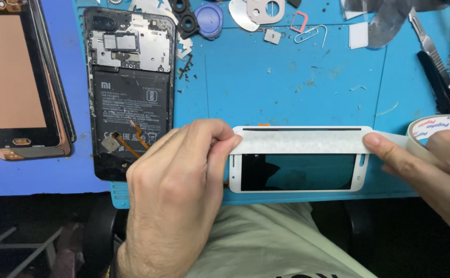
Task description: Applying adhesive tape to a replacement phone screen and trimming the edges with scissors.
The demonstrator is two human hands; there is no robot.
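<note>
Two bare hands, left hand (176, 180) and right hand (433, 167), no rings or sleeves in view, pale beige shirt (266, 242) over the torso, possibly dark print at its lower edge

The left hand (176, 190) is reaching in from below, knuckles up, its thumb and forefinger pinching together at their tips. The right hand (431, 170) is coming in from the side, forefinger lying stretched out flat toward the left hand, its other fingers curling loosely behind.
</note>
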